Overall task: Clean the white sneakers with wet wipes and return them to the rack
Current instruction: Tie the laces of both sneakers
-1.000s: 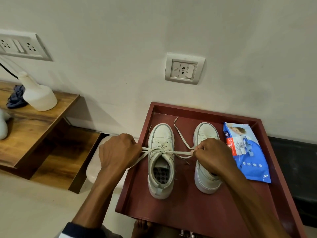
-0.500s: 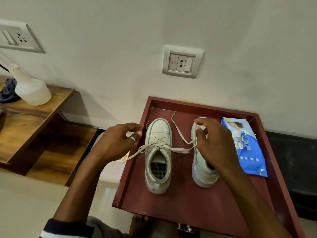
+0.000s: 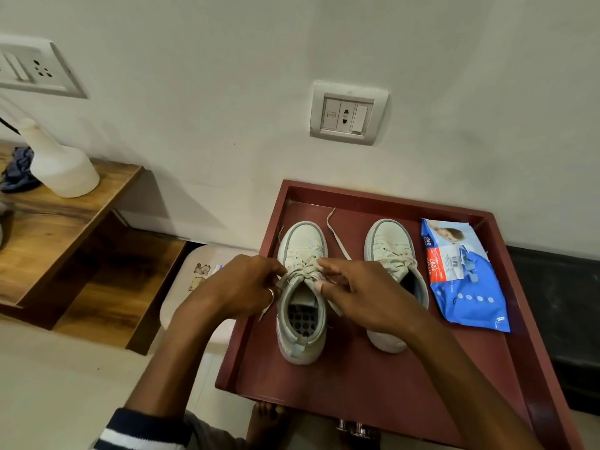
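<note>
Head view, nearest first: our dark sleeve with white stripes (image 3: 139, 430) and a bare foot (image 3: 264, 417) sit below the near rim of the deep-red wooden rack top with raised edges (image 3: 357, 404); above them our left hand (image 3: 246, 287) and right hand (image 3: 360, 293) meet over the collar of the left white leather sneaker (image 3: 300, 349), each with fingers curled, pinching its flat off-white laces (image 3: 305, 271) at the tongue; that sneaker stands flat on the rack top, toe to the wall, with the right white leather sneaker (image 3: 389, 241) just beside it; we judge the step to be lace work, though tying or loosening we cannot tell; the risks follow from that; a hard pull from both hands could drag the light shoe toward the near rim or tip it on its side, since nothing pins the sole; a loose lace end (image 3: 336, 235) trails between the two shoes, and a tug may snag it under the neighbour; grubby laces handled now could smear the uppers; further back the crinkled blue plastic pack of wet wipes (image 3: 467, 287) lies flat by the right wall, near the right sneaker; its label flap looks lifted, so we fear the wipes may dry if it stays so; beyond, the white wall socket plate (image 3: 349, 113) is well clear
</note>
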`<state>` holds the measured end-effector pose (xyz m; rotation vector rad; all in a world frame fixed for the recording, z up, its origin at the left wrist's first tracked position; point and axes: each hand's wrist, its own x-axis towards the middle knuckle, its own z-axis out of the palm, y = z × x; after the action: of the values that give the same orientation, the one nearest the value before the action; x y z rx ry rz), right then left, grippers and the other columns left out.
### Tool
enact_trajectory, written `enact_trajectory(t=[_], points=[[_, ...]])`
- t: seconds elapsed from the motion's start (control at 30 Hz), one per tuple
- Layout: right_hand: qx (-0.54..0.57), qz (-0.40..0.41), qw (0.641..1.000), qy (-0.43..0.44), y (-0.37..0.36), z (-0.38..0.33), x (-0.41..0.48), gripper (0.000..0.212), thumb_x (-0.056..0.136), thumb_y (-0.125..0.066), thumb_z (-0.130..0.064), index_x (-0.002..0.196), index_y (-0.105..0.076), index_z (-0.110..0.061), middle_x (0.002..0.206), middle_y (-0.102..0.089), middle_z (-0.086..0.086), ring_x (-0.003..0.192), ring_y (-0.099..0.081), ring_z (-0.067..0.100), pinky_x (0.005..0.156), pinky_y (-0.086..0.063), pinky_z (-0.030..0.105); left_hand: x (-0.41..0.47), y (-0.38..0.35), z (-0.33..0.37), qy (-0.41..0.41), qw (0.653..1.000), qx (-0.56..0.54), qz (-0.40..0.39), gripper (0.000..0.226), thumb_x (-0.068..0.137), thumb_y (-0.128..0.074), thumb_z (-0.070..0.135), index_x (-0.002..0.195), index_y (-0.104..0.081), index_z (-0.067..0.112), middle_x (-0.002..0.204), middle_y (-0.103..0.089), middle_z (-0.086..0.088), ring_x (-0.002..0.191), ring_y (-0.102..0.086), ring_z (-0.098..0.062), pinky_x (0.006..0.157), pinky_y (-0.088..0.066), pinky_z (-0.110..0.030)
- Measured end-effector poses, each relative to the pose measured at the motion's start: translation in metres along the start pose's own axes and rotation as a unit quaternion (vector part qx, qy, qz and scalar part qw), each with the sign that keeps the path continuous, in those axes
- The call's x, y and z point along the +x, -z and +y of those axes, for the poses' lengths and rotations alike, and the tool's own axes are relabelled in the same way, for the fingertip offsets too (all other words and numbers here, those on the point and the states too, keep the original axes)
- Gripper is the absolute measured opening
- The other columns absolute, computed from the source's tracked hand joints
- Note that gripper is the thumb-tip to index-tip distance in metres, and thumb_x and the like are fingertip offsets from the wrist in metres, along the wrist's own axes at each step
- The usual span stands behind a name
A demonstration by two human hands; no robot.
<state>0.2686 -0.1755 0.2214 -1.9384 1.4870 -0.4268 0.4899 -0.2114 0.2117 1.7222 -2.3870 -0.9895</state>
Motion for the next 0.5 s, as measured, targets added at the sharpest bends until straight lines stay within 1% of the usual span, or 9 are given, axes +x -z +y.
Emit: enact_trajectory(t=[0.1,0.17,0.2,0.33,0.37,0.43,0.5], points=[[-0.016,-0.01,1.0,0.009,-0.001,0.001,0.001,0.039,0.093,-0.062,-0.036,0.13,-0.061,-0.022,0.122,-0.068,-0.002,0.107,-0.064,0.011,0.094,-0.051,0.037,0.001,-0.003,0.004,0.02,1.0,0.001,0.003,0.039,0.089,-0.063,0.007,0.125,-0.065,0.021,0.114,-0.07,0.0,0.103,-0.065,-0.017,0.089,-0.057,-0.035],[-0.014,-0.003,1.0,0.006,0.001,0.003,0.003,0.041,0.092,-0.064,-0.034,0.132,-0.06,-0.024,0.126,-0.066,-0.006,0.11,-0.062,0.007,0.095,-0.05,0.028,0.002,-0.004,0.007,0.028,1.0,0.0,0.006,0.038,0.088,-0.062,0.005,0.123,-0.064,0.019,0.114,-0.069,-0.001,0.104,-0.064,-0.018,0.088,-0.056,-0.033],[-0.015,0.002,1.0,0.008,0.001,0.004,0.003,0.039,0.092,-0.065,-0.031,0.13,-0.061,-0.024,0.125,-0.066,-0.007,0.109,-0.062,0.005,0.094,-0.049,0.025,0.002,-0.004,0.009,0.028,1.0,0.002,0.007,0.038,0.088,-0.062,0.005,0.123,-0.063,0.018,0.114,-0.068,-0.001,0.105,-0.063,-0.018,0.088,-0.055,-0.033],[-0.034,0.017,0.999,0.01,0.0,0.01,0.005,0.028,0.092,-0.066,-0.022,0.119,-0.069,-0.022,0.118,-0.069,-0.009,0.107,-0.063,0.003,0.094,-0.048,0.02,0.002,-0.005,0.011,0.034,0.999,0.018,0.012,0.035,0.087,-0.061,0.006,0.12,-0.065,0.018,0.112,-0.068,-0.002,0.102,-0.062,-0.02,0.086,-0.055,-0.034],[-0.046,0.024,0.999,0.013,-0.001,0.011,0.005,0.025,0.092,-0.066,-0.022,0.116,-0.072,-0.022,0.114,-0.071,-0.008,0.103,-0.064,0.004,0.091,-0.049,0.021,0.002,-0.005,0.01,0.038,0.999,0.027,0.016,0.034,0.087,-0.06,0.006,0.118,-0.066,0.018,0.111,-0.069,-0.003,0.1,-0.063,-0.021,0.085,-0.055,-0.035],[-0.089,0.05,0.994,0.025,-0.004,0.013,0.007,0.019,0.091,-0.065,-0.024,0.107,-0.075,-0.025,0.101,-0.074,-0.008,0.092,-0.066,0.008,0.084,-0.053,0.03,0.003,-0.005,0.009,0.04,0.998,0.044,0.024,0.03,0.087,-0.06,0.006,0.113,-0.069,0.018,0.108,-0.07,-0.005,0.097,-0.064,-0.023,0.08,-0.055,-0.035],[-0.142,0.074,0.986,0.034,-0.007,0.015,0.009,0.019,0.091,-0.062,-0.028,0.104,-0.074,-0.029,0.095,-0.072,-0.009,0.088,-0.066,0.012,0.077,-0.054,0.037,0.003,-0.006,0.008,0.042,0.997,0.059,0.031,0.023,0.088,-0.061,0.007,0.106,-0.07,0.018,0.105,-0.071,-0.007,0.094,-0.063,-0.023,0.073,-0.051,-0.03]])
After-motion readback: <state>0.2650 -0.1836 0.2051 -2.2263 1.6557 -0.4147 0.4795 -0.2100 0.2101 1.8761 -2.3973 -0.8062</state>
